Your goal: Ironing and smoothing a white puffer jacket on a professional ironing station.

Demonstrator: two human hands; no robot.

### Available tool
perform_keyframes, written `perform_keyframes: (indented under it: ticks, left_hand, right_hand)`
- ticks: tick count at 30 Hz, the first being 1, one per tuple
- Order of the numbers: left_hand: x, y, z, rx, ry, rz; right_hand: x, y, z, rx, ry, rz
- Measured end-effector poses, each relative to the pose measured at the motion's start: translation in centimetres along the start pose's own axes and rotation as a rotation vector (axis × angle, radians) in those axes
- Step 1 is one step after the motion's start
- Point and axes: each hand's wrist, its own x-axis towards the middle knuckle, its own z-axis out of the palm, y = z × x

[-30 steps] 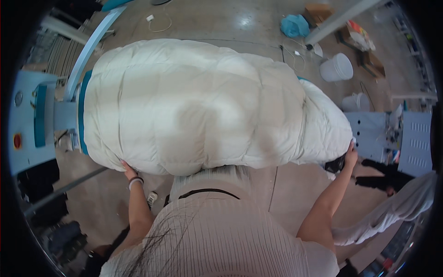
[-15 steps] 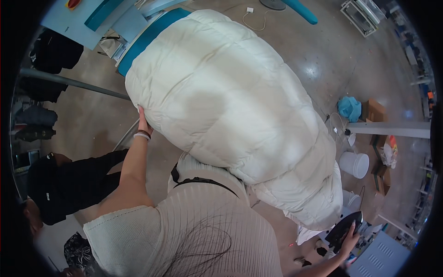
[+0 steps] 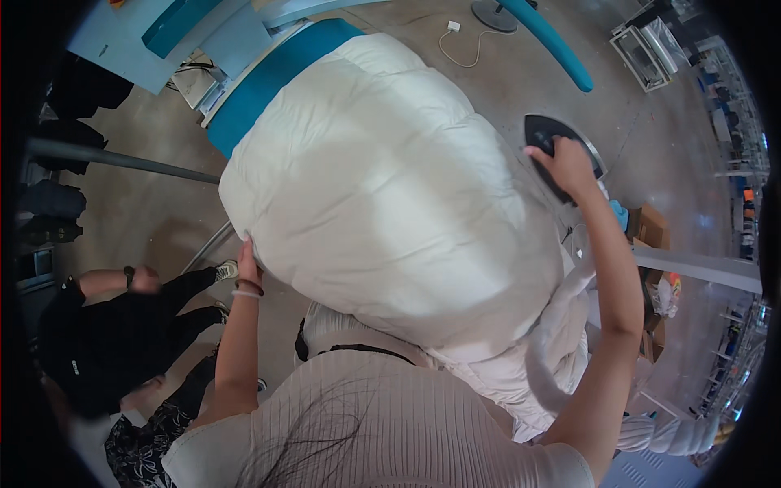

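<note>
A large white quilted puffer garment [image 3: 366, 187] is spread over a teal-padded pressing table [image 3: 268, 77], its lower right part hanging in folds. My left hand [image 3: 249, 259] grips its left edge, thumb on the near side and the other fingers partly hidden by the fabric. In my right hand [image 3: 573, 167] is a black iron [image 3: 540, 132], held by its handle. The iron is beyond the garment's right edge and appears raised over the floor. A pale, padded hose [image 3: 547, 358] loops beside my right forearm and crosses the garment's right folds.
At left, a person in black [image 3: 106, 342] stands near a metal pole [image 3: 122, 156] and dark hanging clothes [image 3: 57, 199]. Black patterned cloth [image 3: 138, 443] shows below. On the right are a grey beam [image 3: 700, 268], cardboard boxes [image 3: 649, 228] and a teal padded arm [image 3: 561, 57].
My right hand has brought the iron from the lower right up to the garment's far right side. My left hand keeps its hold on the left edge. The person in black has shifted.
</note>
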Motion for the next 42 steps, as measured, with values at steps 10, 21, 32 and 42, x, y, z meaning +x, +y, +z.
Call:
perform_keyframes:
  ticks: [10,21,32,42]
  left_hand:
    - [10.1,24.5,17.5,0.933,0.013,0.767]
    - [14.8,27.8,16.7,0.936,-0.231,0.389]
    - [11.4,28.1,14.5,0.883,-0.472,0.199]
    - [16.5,28.1,16.6,0.616,-0.523,0.531]
  right_hand:
    - [6.4,-16.7,-6.5,0.548,-0.5,-0.369]
    - [21.9,-14.4,-0.2,0.105,-0.063,-0.146]
    - [27.9,-34.6,-1.7,0.305,-0.398,-0.388]
    - [19.5,-34.3,-8.3,0.563,-0.669,-0.474]
